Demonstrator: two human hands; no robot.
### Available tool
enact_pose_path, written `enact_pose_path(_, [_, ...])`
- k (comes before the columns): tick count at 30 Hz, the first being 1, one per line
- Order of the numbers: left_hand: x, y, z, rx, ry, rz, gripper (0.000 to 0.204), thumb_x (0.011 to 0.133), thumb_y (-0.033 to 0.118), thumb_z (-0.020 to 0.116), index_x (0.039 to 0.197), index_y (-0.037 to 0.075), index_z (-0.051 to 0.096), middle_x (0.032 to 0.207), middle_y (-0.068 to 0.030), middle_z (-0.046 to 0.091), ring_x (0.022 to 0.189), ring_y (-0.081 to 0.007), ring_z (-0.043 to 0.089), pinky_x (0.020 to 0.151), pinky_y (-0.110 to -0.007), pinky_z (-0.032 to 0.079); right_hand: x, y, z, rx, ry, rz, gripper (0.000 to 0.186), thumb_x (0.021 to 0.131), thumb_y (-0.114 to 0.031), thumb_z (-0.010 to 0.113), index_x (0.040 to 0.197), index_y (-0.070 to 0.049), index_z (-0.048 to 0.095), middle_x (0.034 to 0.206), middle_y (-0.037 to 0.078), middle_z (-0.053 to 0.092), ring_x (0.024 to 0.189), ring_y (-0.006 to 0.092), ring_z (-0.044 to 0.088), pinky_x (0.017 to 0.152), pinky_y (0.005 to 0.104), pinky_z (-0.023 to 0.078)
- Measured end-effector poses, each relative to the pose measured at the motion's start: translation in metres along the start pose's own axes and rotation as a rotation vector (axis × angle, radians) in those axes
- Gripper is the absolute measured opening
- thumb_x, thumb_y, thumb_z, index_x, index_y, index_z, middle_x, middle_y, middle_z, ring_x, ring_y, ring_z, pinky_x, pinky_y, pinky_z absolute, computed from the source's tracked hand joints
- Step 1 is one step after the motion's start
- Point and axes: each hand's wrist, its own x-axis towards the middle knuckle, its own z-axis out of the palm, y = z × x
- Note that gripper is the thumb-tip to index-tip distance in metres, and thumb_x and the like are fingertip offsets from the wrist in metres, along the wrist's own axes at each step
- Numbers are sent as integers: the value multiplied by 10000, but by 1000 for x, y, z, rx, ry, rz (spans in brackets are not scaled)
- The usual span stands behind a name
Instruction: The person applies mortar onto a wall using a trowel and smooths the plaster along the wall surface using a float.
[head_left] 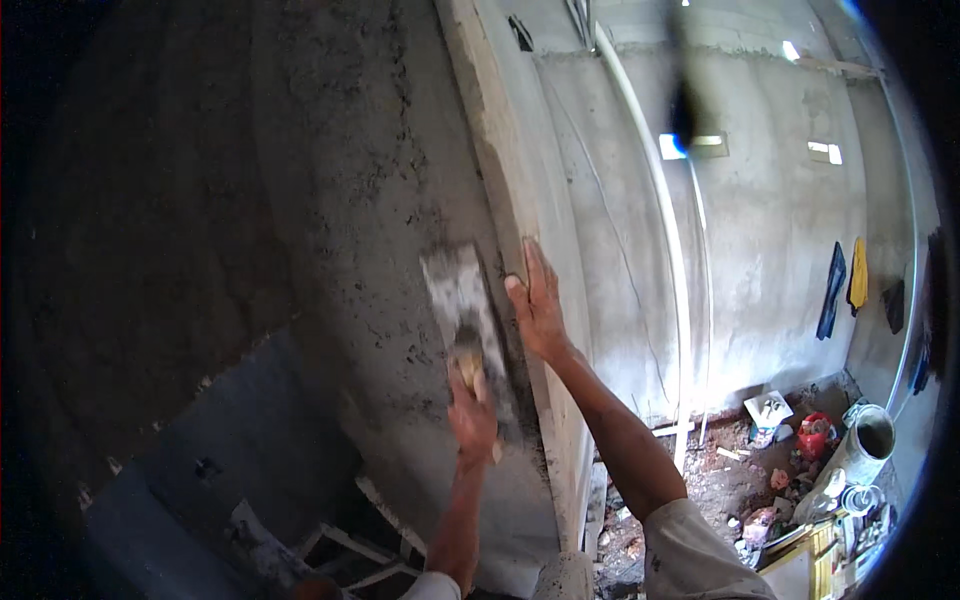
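Observation:
My left hand (pixel 472 415) is closed around the handle of a plastering trowel (pixel 460 285). Its long flat blade, smeared with pale mortar, lies against the wet grey plaster (pixel 370 230) close to the wall's corner; the trowel is slightly blurred. Along that corner stands a long upright wooden board (pixel 497 150). My right hand (pixel 540 310) presses on the board beside the trowel, its fingers stretched upward and flat and its thumb apart, toward the plaster side.
A white pipe (pixel 660 190) runs up the room on the right. Clothes (pixel 832 290) hang on the far wall. Below them are a large cylindrical container (pixel 868 445), a red bag (pixel 815 435) and rubble. Wooden pieces (pixel 365 555) lean at the lower left.

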Motion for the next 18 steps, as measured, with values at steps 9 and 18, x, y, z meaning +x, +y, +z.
enact_pose_path(9, [33,29,-19,-138,-42,-6,559,1003,298,415,1453,31,220,1239,-287,541,1057,-393,603,855,-478,494,3,4,-2,-18,-15,-23,622,999,-401,385,1458,-12,226,1488,209,273,1395,362,222,1137,456,179])
enact_pose_path(18, [175,113,-53,80,193,219,520,987,320,448,1385,6,335,874,-312,638,803,-494,615,671,-523,516,1,-1,1,-14,-26,4,614,1000,-391,389,1461,-17,231,1485,211,282,1388,361,235,1132,453,181])
